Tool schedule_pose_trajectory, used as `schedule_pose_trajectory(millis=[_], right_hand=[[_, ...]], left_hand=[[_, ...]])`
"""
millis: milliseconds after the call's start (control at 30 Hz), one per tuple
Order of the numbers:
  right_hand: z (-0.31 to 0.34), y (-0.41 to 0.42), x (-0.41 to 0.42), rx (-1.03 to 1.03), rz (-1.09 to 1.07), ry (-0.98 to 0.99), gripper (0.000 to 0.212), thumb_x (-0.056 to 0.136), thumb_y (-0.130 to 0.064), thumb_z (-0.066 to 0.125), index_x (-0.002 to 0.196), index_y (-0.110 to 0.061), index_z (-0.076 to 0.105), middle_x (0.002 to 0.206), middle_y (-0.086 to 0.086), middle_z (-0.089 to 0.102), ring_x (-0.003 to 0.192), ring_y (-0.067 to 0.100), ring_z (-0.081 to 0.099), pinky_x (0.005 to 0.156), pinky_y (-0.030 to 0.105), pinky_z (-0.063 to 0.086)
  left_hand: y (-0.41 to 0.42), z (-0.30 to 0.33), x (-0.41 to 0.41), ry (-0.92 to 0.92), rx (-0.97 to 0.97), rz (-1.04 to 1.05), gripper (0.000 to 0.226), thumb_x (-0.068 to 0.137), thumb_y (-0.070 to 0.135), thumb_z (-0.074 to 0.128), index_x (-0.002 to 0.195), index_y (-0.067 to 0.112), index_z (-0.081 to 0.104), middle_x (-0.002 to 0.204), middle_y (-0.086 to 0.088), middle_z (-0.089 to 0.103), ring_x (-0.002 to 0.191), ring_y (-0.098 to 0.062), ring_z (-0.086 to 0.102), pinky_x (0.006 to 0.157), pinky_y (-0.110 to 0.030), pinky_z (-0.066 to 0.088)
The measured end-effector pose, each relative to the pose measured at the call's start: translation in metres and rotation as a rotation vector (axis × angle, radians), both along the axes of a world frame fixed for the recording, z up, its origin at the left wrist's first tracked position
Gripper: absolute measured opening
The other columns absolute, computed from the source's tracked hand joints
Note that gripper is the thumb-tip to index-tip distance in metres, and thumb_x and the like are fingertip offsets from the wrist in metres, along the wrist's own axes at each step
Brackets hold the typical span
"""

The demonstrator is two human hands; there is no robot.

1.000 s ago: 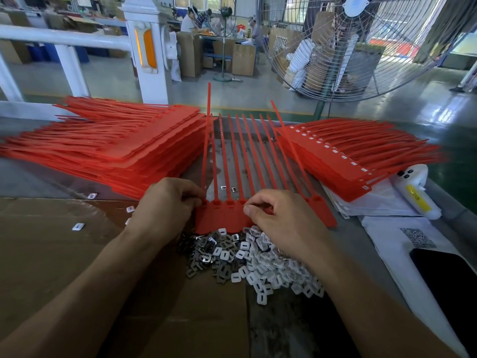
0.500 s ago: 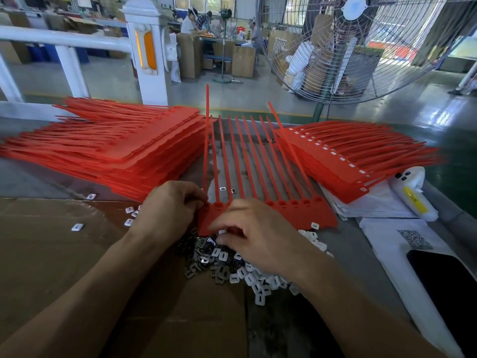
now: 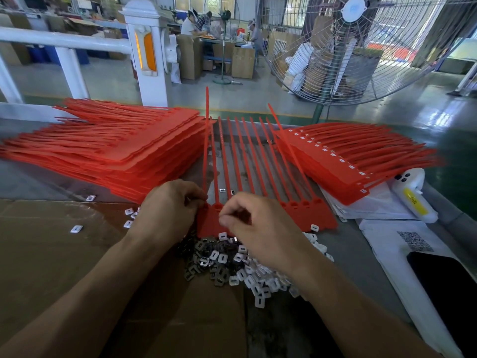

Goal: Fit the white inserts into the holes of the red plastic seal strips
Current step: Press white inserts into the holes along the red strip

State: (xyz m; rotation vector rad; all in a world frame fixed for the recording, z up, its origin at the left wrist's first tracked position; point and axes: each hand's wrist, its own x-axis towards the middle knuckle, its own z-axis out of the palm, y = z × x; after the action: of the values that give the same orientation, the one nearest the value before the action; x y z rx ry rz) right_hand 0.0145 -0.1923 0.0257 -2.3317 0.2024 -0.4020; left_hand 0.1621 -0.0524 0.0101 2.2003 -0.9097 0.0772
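A comb of joined red seal strips (image 3: 315, 215) lies flat in front of me, its tails pointing away. My left hand (image 3: 167, 210) grips the comb's left end. My right hand (image 3: 255, 228) hovers over the left part of the comb's head, fingers curled with thumb and forefinger pinched together; whether an insert is between them is hidden. A heap of white inserts (image 3: 258, 277) mixed with dark metal clips (image 3: 198, 259) lies just below the comb. One white insert (image 3: 314, 227) sits on the comb's right edge.
A tall stack of red strips (image 3: 116, 156) lies at the left, and a stack with white inserts fitted (image 3: 343, 164) at the right. Brown cardboard (image 3: 64, 267) covers the near table. A white device (image 3: 413, 200), papers and a dark phone (image 3: 449, 288) lie right. A big fan (image 3: 348, 47) stands behind.
My right hand went from the comb's middle down to the insert heap, then up over the comb's left end. The left hand kept its grip.
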Motion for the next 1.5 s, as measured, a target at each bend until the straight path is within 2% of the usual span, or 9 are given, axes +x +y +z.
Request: schedule_pose_trajectory(millis=[167, 267, 367, 567, 667, 900, 1100, 1300, 1500], right_hand=[[0.002, -0.010, -0.002, 0.353, -0.136, -0.124, 0.009, 0.098, -0.024, 0.069, 0.096, -0.032, 0.072, 0.088, -0.015, 0.075, 0.079, -0.005, 0.067, 0.069, 0.010, 0.049], [0.002, -0.013, -0.001, 0.440, -0.169, -0.153, 0.012, 0.097, -0.021, 0.069, 0.097, -0.033, 0.073, 0.088, -0.010, 0.076, 0.075, 0.001, 0.068, 0.069, 0.020, 0.057], [0.001, -0.013, -0.001, 0.494, -0.177, -0.174, 0.012, 0.097, -0.018, 0.069, 0.099, -0.030, 0.074, 0.082, -0.013, 0.074, 0.073, 0.001, 0.069, 0.065, 0.016, 0.055], [0.000, -0.012, 0.000, 0.505, -0.150, -0.150, 0.014, 0.097, -0.013, 0.070, 0.102, -0.024, 0.076, 0.084, -0.009, 0.076, 0.080, 0.009, 0.074, 0.070, 0.021, 0.058], [0.000, -0.013, 0.000, 0.510, -0.124, -0.145, 0.018, 0.097, -0.010, 0.069, 0.106, -0.023, 0.077, 0.089, -0.006, 0.078, 0.084, 0.012, 0.076, 0.075, 0.024, 0.060], [0.000, -0.010, -0.001, 0.450, -0.159, -0.139, 0.009, 0.099, -0.021, 0.069, 0.099, -0.028, 0.075, 0.083, -0.012, 0.076, 0.078, 0.007, 0.073, 0.070, 0.025, 0.060], [0.001, -0.009, -0.002, 0.359, -0.181, -0.117, 0.008, 0.098, -0.031, 0.068, 0.093, -0.033, 0.074, 0.085, -0.011, 0.074, 0.080, 0.009, 0.070, 0.077, 0.034, 0.063], [0.002, -0.010, -0.002, 0.533, -0.167, -0.097, 0.009, 0.098, -0.032, 0.069, 0.094, -0.028, 0.076, 0.076, -0.014, 0.073, 0.071, 0.000, 0.068, 0.064, 0.013, 0.052], [0.003, -0.010, -0.002, 0.552, -0.154, -0.076, 0.013, 0.101, -0.031, 0.065, 0.099, -0.025, 0.076, 0.083, -0.012, 0.076, 0.075, 0.000, 0.069, 0.068, 0.016, 0.053]], left_hand=[[-0.005, 0.004, -0.011, -0.027, -0.186, -0.123, 0.017, 0.090, 0.017, 0.074, 0.095, 0.033, 0.076, 0.090, 0.021, 0.067, 0.077, 0.005, 0.062, 0.066, -0.010, 0.043], [-0.010, 0.007, -0.022, -0.089, -0.256, -0.248, 0.015, 0.087, 0.021, 0.076, 0.093, 0.035, 0.074, 0.091, 0.020, 0.067, 0.084, -0.001, 0.064, 0.069, -0.007, 0.042], [-0.012, 0.009, -0.027, -0.166, -0.252, -0.310, 0.012, 0.087, 0.026, 0.076, 0.094, 0.034, 0.071, 0.092, 0.019, 0.067, 0.086, -0.005, 0.064, 0.073, -0.009, 0.043], [-0.008, 0.011, -0.026, -0.249, -0.214, -0.337, 0.011, 0.087, 0.037, 0.068, 0.094, 0.030, 0.069, 0.092, 0.018, 0.065, 0.084, -0.007, 0.065, 0.075, -0.022, 0.052], [-0.007, 0.012, -0.024, -0.289, -0.199, -0.323, 0.011, 0.089, 0.037, 0.067, 0.095, 0.029, 0.070, 0.090, 0.019, 0.065, 0.082, -0.006, 0.064, 0.075, -0.020, 0.049], [-0.008, 0.011, -0.025, -0.279, -0.215, -0.336, 0.008, 0.093, 0.034, 0.066, 0.093, 0.027, 0.071, 0.087, 0.018, 0.066, 0.084, -0.007, 0.067, 0.074, -0.024, 0.052], [-0.008, 0.010, -0.026, -0.276, -0.234, -0.331, 0.006, 0.091, 0.034, 0.067, 0.095, 0.030, 0.070, 0.088, 0.020, 0.065, 0.085, -0.005, 0.064, 0.074, -0.012, 0.046], [-0.006, 0.009, -0.027, -0.328, -0.206, -0.302, 0.012, 0.089, 0.038, 0.067, 0.100, 0.032, 0.067, 0.093, 0.020, 0.062, 0.085, -0.003, 0.061, 0.080, -0.011, 0.040], [-0.007, 0.010, -0.027, -0.381, -0.191, -0.249, 0.012, 0.090, 0.039, 0.066, 0.098, 0.031, 0.068, 0.093, 0.020, 0.062, 0.087, 0.000, 0.058, 0.086, -0.018, 0.040]])
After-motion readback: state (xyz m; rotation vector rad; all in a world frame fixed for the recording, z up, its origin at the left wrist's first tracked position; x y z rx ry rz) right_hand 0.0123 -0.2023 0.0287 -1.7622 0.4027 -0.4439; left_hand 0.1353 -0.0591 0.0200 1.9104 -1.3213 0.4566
